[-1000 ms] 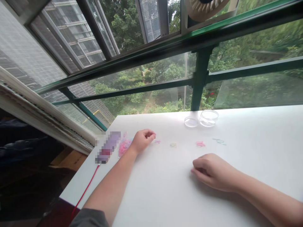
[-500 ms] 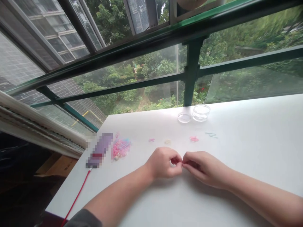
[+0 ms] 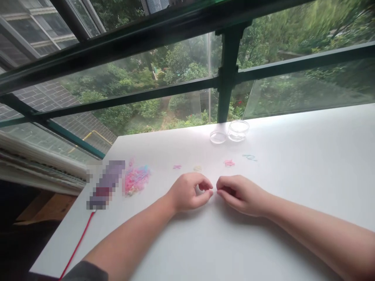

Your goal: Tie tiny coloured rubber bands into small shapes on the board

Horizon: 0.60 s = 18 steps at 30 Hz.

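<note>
Over the middle of the white table (image 3: pixel 181 249), my left hand (image 3: pixel 190 191) holds thumb and forefinger pinched close together. Facing it across a narrow gap is my right hand (image 3: pixel 243 195), its fingertips also pinched. Anything between the fingers of either hand is too small to make out. Just beyond the hands lie small groups of thin strips or loops: purple (image 3: pixel 177 166), pale yellow (image 3: pixel 197 168), pink (image 3: pixel 229 162) and green (image 3: pixel 250 157). A larger mixed heap (image 3: pixel 137 180), mostly pink with some blue, lies to the left.
A clear round container (image 3: pixel 238 131) and a shallow clear lid (image 3: pixel 218 137) stand near the table's back edge. At left is a blurred-out purple device (image 3: pixel 107 185) with a red cable (image 3: pixel 77 246). Behind the table runs a green window railing (image 3: pixel 227 78).
My fingertips were touching; now a small gap separates the hands. The whole view has shifted, so the table items appear farther left and slightly higher.
</note>
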Available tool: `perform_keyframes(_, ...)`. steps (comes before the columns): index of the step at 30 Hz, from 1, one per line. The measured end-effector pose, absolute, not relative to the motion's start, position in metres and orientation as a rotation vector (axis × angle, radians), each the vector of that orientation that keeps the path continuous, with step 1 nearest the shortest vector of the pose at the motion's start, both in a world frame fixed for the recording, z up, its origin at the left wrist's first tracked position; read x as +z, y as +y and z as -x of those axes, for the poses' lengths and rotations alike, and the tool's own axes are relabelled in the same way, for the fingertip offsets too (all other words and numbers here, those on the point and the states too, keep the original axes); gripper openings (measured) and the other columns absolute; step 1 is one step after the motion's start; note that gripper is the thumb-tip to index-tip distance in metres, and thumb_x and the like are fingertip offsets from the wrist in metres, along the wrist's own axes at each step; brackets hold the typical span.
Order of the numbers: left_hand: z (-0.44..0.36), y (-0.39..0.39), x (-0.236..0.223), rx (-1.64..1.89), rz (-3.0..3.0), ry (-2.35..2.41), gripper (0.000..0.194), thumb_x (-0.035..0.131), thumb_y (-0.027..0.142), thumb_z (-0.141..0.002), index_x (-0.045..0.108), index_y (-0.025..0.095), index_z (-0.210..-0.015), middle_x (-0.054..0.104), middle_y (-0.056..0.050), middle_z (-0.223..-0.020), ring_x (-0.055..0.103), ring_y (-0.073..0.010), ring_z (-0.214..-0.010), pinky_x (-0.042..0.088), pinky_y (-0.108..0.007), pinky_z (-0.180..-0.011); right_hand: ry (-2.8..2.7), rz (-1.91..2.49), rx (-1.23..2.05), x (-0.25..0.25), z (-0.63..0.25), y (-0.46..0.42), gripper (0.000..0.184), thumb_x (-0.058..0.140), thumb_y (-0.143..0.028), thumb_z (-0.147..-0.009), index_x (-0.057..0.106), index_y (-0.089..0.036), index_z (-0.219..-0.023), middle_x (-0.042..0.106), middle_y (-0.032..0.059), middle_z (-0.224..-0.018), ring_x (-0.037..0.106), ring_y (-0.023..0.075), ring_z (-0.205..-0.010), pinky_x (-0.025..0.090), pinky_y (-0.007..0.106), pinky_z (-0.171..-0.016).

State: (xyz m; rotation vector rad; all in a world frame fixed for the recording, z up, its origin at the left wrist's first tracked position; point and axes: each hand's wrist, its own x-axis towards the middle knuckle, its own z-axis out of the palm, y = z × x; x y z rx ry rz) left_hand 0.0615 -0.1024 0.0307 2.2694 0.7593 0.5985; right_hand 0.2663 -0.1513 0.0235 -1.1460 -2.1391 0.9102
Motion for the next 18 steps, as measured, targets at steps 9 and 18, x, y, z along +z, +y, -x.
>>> perform_keyframes(9,-0.0628,-0.103,0.0301,0.607,-2.297,0.663,0.008,0.058,0.021,-0.077,0.064,0.017,-0.078,0.067,-0.001,-0.071,0.06,-0.011,-0.066,0.046,-0.023,-0.068,-2.129,1.175,0.906,0.0252,-0.2641,-0.1512,0.008,0.048,-0.016,-0.081,0.049,-0.018,-0.073,0.047,-0.0046,-0.057,0.038,0.0081,-0.051,0.031,0.02,-0.05)
perform_keyframes(18,-0.0616,-0.1014,0.0298,0.609,-2.295,0.699,0.009,0.055,0.016,-0.076,0.064,0.017,-0.075,0.066,0.0,-0.068,0.058,-0.0101,-0.063,0.046,-0.022,-0.064,-2.134,1.176,0.914,0.0268,-0.265,-0.1514,0.008,0.047,-0.015,-0.08,0.05,-0.018,-0.074,0.045,-0.0047,-0.058,0.037,0.0079,-0.051,0.031,0.019,-0.049)
